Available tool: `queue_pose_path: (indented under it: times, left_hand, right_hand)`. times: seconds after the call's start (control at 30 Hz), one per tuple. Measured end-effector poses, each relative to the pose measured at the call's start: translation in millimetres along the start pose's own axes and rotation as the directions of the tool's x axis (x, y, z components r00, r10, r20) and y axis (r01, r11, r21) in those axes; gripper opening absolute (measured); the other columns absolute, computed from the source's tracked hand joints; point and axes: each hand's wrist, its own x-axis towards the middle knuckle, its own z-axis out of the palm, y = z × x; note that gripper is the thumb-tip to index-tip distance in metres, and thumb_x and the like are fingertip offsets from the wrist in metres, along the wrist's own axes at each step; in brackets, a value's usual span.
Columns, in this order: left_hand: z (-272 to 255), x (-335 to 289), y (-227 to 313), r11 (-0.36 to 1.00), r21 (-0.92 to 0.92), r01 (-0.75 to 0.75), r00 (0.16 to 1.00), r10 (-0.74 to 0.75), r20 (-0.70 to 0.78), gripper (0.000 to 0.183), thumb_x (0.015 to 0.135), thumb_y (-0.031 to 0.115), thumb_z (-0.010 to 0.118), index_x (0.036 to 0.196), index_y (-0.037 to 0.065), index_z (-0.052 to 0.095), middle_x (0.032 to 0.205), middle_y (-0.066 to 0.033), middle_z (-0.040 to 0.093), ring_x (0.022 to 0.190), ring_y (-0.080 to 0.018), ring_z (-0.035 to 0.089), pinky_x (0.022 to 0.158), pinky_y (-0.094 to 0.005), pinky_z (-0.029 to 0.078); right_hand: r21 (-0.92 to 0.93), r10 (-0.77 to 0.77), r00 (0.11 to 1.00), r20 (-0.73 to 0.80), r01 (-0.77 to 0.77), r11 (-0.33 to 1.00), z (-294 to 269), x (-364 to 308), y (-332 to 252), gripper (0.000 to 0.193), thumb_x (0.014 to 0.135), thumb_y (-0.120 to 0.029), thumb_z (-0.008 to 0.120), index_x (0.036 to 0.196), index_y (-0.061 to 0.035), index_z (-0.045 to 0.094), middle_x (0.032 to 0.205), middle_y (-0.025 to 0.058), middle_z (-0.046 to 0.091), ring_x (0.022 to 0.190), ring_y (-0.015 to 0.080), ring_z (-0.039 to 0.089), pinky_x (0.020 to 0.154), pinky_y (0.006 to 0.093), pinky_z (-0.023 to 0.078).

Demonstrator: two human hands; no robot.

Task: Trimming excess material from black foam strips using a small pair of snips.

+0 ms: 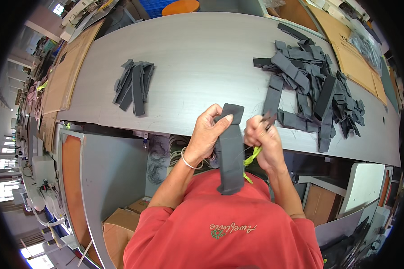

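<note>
My left hand (207,134) pinches a dark grey fabric strip (232,157) near its upper end, thumb lying on top. The strip hangs down in front of my red shirt. Close to its right side is my right hand (264,140), closed around small dark thread snips (269,118); their blades are partly hidden and blurred. A yellow-green ribbon (252,157) dangles below the right hand. Fine loose threads show between the hands and on the table beside them.
On the grey table (197,58), a big heap of dark strips (307,76) lies at the right. A smaller stack of strips (134,85) is at the left. Cardboard sheets (72,67) line the table's sides. A cardboard box (121,228) stands below at left.
</note>
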Motion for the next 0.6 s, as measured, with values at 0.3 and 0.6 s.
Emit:
queue_pose_path:
  times: [0.3,0.6]
  left_hand:
    - [-15.3,0.6,2.4,0.998,-0.055,-0.022,0.992,0.015,-0.123,0.013,0.093,0.012,0.061,0.088,0.006,0.050,0.077,-0.0012,0.061,0.064,-0.0046,0.056,0.055,-0.0207,0.048]
    - [-12.2,-0.4,4.8,0.990,0.085,-0.111,0.977,0.124,-0.176,0.014,0.092,0.010,0.061,0.085,0.005,0.051,0.076,0.0000,0.060,0.063,-0.0025,0.053,0.053,-0.0188,0.044]
  right_hand:
    - [-0.830,-0.206,0.979,0.008,0.121,0.545,-13.2,-3.0,-15.0,0.025,0.088,-0.013,0.064,0.111,-0.0018,0.061,0.099,0.0040,0.064,0.087,0.0105,0.057,0.078,0.0240,0.046]
    - [-0.949,-0.354,0.914,0.200,0.270,0.162,11.0,-5.4,-7.5,0.013,0.078,-0.015,0.070,0.090,-0.0107,0.070,0.077,0.0026,0.065,0.069,0.0213,0.059,0.061,0.0329,0.041]
